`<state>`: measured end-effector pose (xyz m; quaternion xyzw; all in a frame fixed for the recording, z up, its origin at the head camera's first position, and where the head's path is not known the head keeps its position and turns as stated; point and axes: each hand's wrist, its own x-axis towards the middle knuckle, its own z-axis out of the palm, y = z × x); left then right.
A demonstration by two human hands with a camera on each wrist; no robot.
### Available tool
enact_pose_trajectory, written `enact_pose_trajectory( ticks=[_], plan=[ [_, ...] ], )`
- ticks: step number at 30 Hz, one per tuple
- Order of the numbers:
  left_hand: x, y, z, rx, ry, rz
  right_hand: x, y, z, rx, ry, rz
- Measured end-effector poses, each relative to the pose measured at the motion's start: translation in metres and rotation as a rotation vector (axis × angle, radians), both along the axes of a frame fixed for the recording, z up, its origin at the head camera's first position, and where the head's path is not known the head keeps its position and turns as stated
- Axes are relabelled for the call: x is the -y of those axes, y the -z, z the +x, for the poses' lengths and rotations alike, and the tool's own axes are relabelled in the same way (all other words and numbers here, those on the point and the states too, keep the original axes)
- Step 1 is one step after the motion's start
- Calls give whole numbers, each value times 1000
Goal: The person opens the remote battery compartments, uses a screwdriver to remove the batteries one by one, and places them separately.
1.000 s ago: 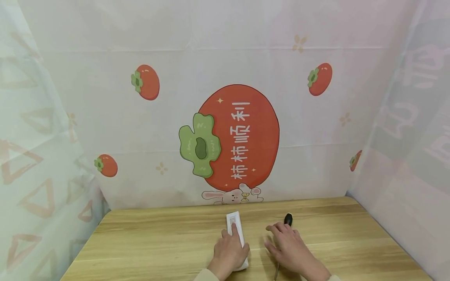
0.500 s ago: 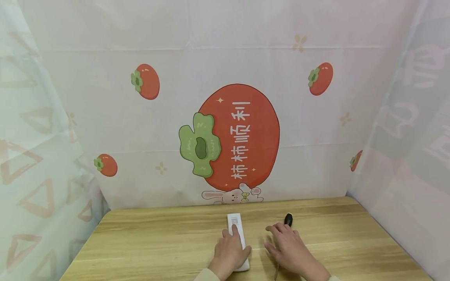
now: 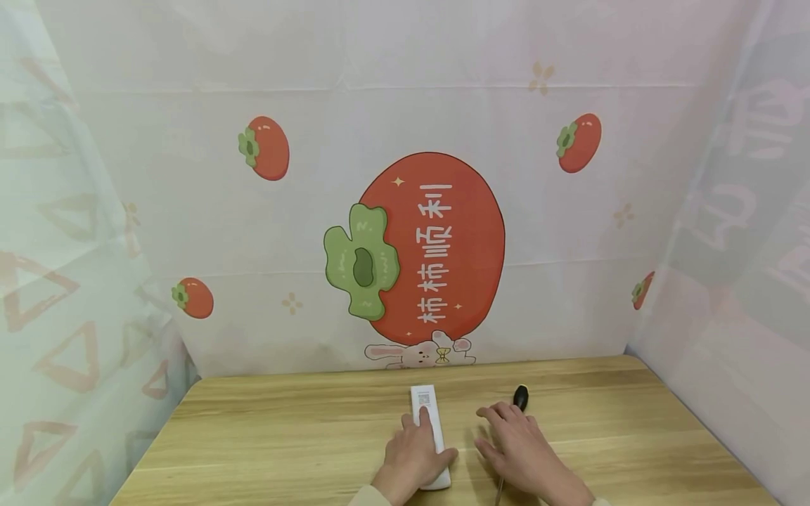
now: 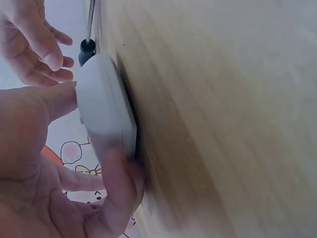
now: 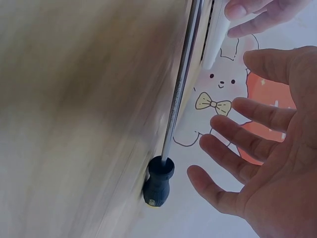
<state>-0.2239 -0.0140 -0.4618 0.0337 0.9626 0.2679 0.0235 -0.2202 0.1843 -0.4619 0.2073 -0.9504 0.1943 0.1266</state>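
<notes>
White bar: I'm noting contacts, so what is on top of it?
The left hand grips the white bar from above; a small printed code shows near its far end. The surface beneath the hand is covered and cannot be seen.

wooden table (image 3: 285, 436) bearing white device (image 4: 106, 106), screwdriver (image 5: 174, 104)

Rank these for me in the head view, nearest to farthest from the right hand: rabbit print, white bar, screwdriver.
1. Screwdriver: partly hidden by the right hand.
2. White bar: to the left, gripped by the left hand.
3. Rabbit print: on the backdrop.
</notes>
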Motion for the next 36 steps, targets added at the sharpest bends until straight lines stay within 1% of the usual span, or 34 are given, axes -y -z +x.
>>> enact_pose_trajectory(
  ticks=[5,9,12,16,20,23,25,28,30,36],
  plan=[
    [5,-1,1,37,31,23,1,0,2,-21,-11,3],
    [11,-3,2,42,83,46,4,1,4,-46,-26,4],
    [16,-5,4,41,124,42,8,1,5,-35,-57,-11],
    [22,-7,6,41,169,-4,14,1,6,38,-102,-14],
    [28,-7,7,34,215,-62,20,0,7,109,-127,-2],
    [34,-7,9,10,257,-83,24,0,8,116,-144,1],
    [38,-6,9,-19,286,-102,26,-1,9,113,-152,4],
    [42,-6,9,-52,315,-135,29,-2,10,117,-162,12],
    [45,-5,9,-61,326,-155,30,-3,10,125,-167,20],
    [51,-5,6,-53,344,-177,33,-6,10,166,-185,44]
  ],
)
